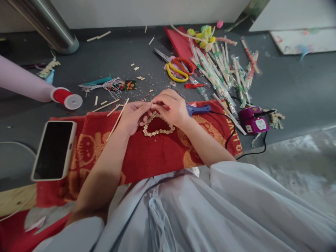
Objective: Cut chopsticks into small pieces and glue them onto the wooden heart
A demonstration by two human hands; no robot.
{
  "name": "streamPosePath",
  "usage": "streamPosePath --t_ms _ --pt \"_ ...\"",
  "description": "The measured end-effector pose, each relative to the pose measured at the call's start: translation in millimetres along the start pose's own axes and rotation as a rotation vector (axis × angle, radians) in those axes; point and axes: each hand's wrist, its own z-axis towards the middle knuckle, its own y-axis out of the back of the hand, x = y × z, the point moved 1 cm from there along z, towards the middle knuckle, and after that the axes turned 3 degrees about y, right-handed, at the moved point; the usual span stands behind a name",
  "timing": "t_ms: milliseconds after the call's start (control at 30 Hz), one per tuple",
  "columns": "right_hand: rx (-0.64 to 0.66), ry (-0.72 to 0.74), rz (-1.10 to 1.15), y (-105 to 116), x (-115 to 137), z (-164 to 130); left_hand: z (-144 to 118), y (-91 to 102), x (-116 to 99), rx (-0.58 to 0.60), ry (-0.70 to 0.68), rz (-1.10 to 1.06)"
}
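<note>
A phone (54,149) lies screen up at the left end of a red towel (147,157) spread on the grey counter (294,84). Above it a red spool (66,98) rests on its side, with loose sticks (117,117) just to its right. The left hand (133,117) and right hand (172,108) meet over the towel's middle, fingertips pinched together on a small stick piece (151,103); each grip is closed on it. Right below them a heart (157,126) built of tiny stick bits lies flat on the towel, touching both hands. A blue handle (198,109) sticks out just beside the right hand. Further right sit yellow scissors (176,72), a heap of wrapped chopsticks (223,70) and a purple box (253,120) with a black cable.
</note>
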Motion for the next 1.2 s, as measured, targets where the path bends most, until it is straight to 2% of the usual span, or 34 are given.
streamPosePath --t_ms 333,500,767,1000,1200 --pt "-0.022 0.012 0.019 0 0 0 -4 -1.3 -6 0.059 0.043 -0.029" --pt "-0.024 0.028 0.014 3 3 1 -4 -0.1 -8 0.020 0.105 -0.154" --pt "-0.060 0.059 0.049 4 5 1 -4 0.4 -8 0.009 0.136 -0.168" --pt "0.062 -0.147 0.083 25 13 13 -3 1.1 -6 0.021 0.126 -0.211" --pt "0.287 -0.346 -0.037 49 17 21 -3 1.1 -8 -0.025 0.070 -0.254"
